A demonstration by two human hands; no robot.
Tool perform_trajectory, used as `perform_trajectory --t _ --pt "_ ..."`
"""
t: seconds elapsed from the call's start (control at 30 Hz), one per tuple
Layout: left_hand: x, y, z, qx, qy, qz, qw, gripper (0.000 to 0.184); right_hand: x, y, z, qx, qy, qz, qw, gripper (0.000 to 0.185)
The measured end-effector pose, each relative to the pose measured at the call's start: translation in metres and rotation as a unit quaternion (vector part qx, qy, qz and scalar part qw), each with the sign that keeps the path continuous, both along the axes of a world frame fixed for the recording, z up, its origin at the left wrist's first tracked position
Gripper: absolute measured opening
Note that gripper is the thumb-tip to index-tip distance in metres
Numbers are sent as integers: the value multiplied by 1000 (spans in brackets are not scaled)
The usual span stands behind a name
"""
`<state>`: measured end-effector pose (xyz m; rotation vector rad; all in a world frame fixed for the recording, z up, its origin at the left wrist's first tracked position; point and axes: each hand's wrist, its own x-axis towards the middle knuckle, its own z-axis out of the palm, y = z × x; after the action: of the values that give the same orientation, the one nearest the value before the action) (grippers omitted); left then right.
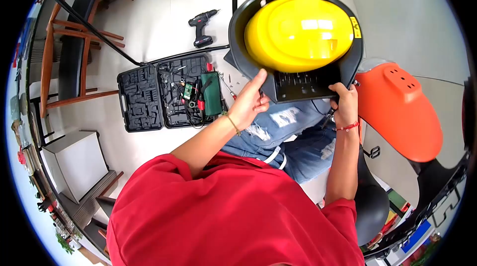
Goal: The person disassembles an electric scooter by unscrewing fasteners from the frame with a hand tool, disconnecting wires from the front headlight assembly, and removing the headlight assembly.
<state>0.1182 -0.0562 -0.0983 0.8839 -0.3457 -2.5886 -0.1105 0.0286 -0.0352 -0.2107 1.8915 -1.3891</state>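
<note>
A black rounded tray-like part (352, 60) with a raised rim is held above my lap. Inside it lies a glossy yellow domed piece (298, 32). My left hand (250, 98) grips the black part at its lower left edge, thumb on top. At the lower right edge my right hand (344, 101) has its fingers closed on the same part. Slots and small holes show in the black floor below the yellow dome. An orange curved piece (402, 112) stands just right of my right hand.
On the floor at left lies an open black tool case (140, 98) with tools and a green pouch (212, 94). A cordless drill (201, 28) is beyond it. Wooden-framed chairs (82, 32) and a white box (79, 164) are at far left.
</note>
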Motion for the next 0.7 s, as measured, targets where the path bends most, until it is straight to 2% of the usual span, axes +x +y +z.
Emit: perform_trajectory --t 0.07,0.1,0.17,0.23,0.3,0.43,0.47,0.5,0.57,0.63,0.67,0.7 --pt "-7 -13 -16 50 -107 -17 993 30 -2 -7 -13 30 -3 12 999 9" --pt "-7 -14 -23 57 -111 -20 992 30 -3 -10 -18 42 -6 31 999 10" --pt "-10 -20 -33 -12 -162 -23 986 37 -5 -17 -25 54 -10 46 997 11" --pt "-9 -25 -41 -21 -170 -30 985 34 -4 -21 -29 62 -15 31 998 13" --pt "3 -24 -52 -98 -143 -70 982 35 -11 -15 -36 70 -35 30 996 13" --pt "59 -27 -86 -172 -112 -148 967 45 -10 -5 -33 86 -97 51 990 4" --pt "71 -30 -103 -71 -121 -81 987 44 -11 -3 -33 94 -98 53 989 3" --pt "82 -40 -115 -26 -94 -26 995 50 -10 -2 -31 104 -98 53 988 3" --pt "99 -55 -183 43 -133 120 983 34 -10 1 -28 122 -100 45 986 3" --pt "98 -75 -243 95 -276 99 951 18 -9 2 -25 150 -109 22 982 3" --pt "102 -72 -289 10 -249 83 965 12 -12 6 -27 167 -109 26 979 5" --pt "94 -78 -317 1 -257 71 964 12 -14 11 -29 185 -112 27 976 8"
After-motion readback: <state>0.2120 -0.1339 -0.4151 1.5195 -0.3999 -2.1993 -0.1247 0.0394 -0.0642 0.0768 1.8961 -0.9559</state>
